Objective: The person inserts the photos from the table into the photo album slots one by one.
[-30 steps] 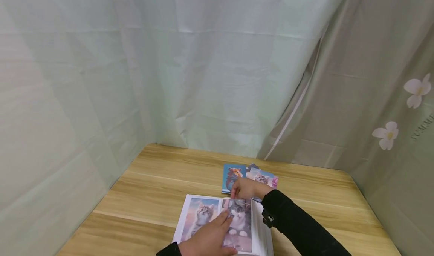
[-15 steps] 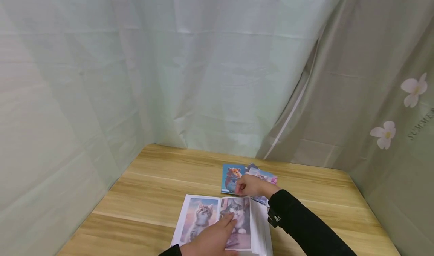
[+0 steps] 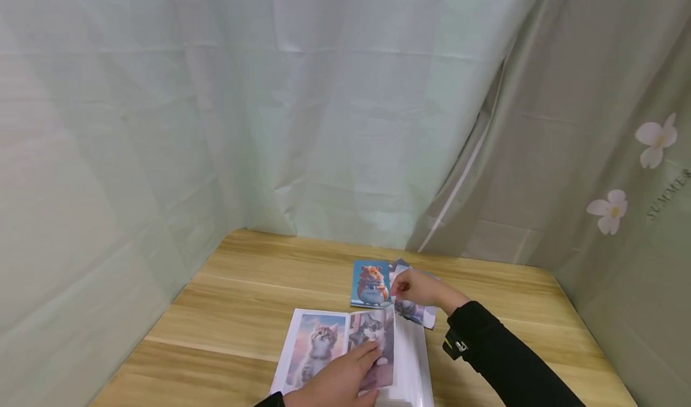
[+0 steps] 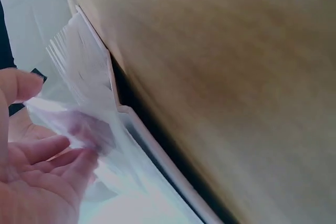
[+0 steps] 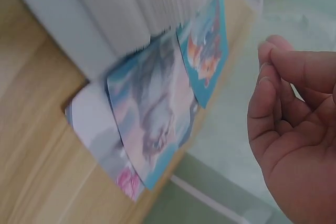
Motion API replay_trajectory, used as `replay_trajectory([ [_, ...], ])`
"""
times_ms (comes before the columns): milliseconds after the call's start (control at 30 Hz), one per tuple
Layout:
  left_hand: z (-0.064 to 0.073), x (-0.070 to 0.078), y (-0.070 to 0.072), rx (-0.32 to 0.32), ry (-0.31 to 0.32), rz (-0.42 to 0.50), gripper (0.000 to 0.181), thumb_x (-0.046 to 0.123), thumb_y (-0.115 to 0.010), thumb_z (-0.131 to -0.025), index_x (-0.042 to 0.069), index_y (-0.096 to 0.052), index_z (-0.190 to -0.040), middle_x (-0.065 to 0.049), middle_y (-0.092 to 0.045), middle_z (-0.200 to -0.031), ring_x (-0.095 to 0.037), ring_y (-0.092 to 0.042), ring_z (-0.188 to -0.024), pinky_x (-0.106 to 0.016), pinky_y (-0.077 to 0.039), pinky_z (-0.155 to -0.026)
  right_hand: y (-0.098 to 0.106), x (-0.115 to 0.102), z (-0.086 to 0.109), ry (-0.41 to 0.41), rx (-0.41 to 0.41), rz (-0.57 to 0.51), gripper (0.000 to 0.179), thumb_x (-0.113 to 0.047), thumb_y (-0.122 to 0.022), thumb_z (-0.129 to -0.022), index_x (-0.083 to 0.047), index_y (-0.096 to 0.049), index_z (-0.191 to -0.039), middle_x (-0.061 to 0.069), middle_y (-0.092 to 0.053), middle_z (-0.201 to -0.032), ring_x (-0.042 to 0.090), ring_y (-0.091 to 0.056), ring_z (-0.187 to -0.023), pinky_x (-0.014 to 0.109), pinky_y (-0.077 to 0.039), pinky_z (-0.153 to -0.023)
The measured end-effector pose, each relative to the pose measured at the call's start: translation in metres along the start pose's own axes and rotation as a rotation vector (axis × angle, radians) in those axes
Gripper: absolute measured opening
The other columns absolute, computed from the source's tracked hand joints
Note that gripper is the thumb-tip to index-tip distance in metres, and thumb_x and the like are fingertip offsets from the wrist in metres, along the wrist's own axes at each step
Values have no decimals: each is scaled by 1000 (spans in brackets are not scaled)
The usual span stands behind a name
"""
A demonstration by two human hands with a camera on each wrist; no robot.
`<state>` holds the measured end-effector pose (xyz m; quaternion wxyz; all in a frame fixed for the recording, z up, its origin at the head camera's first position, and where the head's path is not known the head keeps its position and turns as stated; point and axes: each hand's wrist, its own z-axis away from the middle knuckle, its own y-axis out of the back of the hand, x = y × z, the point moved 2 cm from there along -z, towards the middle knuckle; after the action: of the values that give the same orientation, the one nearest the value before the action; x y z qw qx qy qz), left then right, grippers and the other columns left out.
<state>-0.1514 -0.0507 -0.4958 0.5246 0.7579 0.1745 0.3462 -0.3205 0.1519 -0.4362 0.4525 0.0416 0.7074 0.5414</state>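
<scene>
An open photo album (image 3: 283,347) lies at the table's near side, a kitten photo (image 3: 318,350) on its left page. My left hand (image 3: 345,374) holds the right-hand page (image 3: 383,323), which carries a grey-and-white cat photo. In the left wrist view, this page (image 4: 86,127) stands raised between the thumb and the curled fingers. My right hand (image 3: 421,288) hovers just beyond the page's upper corner. In the right wrist view, its thumb and fingertips meet, with no object visible between them. Below that hand lie loose cat photos (image 5: 152,114), partly overlapping.
A blue hamster picture (image 3: 371,284) lies beside the cat photos, behind the album. The wooden table (image 3: 259,275) is bounded by pale curtains (image 3: 335,125) at the back and sides. More album pages (image 5: 142,3) fan out beneath the raised one.
My right hand has moved right and slightly away from the page's top edge. The right-hand page has lifted and its edge has shifted left, with my left thumb and fingers holding it.
</scene>
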Motion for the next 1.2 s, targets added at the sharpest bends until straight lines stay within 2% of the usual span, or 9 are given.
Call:
replay_trajectory([
  [167,-2,2,8,25,63,155,57,24,-64,-94,0,-50,-144,-15,-49,-149,-24,-52,-132,-32,-49,-100,12,6,5,-32,56,-1,14,8,-63,-91,-4,-71,-89,5,-67,-85,10,-54,-72,26,-53,-68],
  [367,1,2,24,152,102,236,51,16,-61,-96,2,-49,-144,-12,-50,-148,-27,-53,-131,-38,-51,-99,20,14,12,-67,86,15,12,4,-67,-91,-6,-72,-88,1,-67,-84,12,-55,-72,28,-53,-68],
  [533,8,-2,35,212,128,309,48,12,-56,-99,7,-48,-146,-9,-51,-147,-25,-55,-129,-39,-53,-96,25,20,17,-100,90,-14,12,5,-66,-91,-5,-72,-90,9,-69,-89,14,-56,-74,29,-53,-70],
  [667,15,-5,42,282,154,284,49,6,-58,-95,6,-52,-144,-7,-53,-145,-25,-57,-127,-39,-54,-94,27,22,21,-112,97,-26,11,6,-66,-92,-4,-72,-91,13,-69,-91,15,-58,-76,30,-55,-72],
  [800,26,-10,49,322,189,243,49,2,-62,-91,4,-55,-140,-8,-51,-147,-27,-57,-127,-38,-55,-92,29,25,24,-119,107,-21,11,6,-66,-91,-2,-72,-92,15,-70,-92,15,-59,-77,31,-56,-73],
  [1033,41,-22,61,430,245,154,52,-6,-69,-81,3,-61,-132,-5,-56,-142,-24,-58,-124,-38,-54,-92,30,38,30,-148,129,-9,9,6,-66,-91,1,-72,-92,12,-69,-89,16,-58,-77,33,-56,-73],
  [1200,51,-31,64,492,193,70,50,-9,-72,-76,3,-67,-124,-3,-61,-138,-24,-61,-122,-40,-55,-91,29,51,32,-169,142,-19,10,9,-63,-90,2,-71,-91,9,-67,-85,15,-57,-75,31,-53,-69],
])
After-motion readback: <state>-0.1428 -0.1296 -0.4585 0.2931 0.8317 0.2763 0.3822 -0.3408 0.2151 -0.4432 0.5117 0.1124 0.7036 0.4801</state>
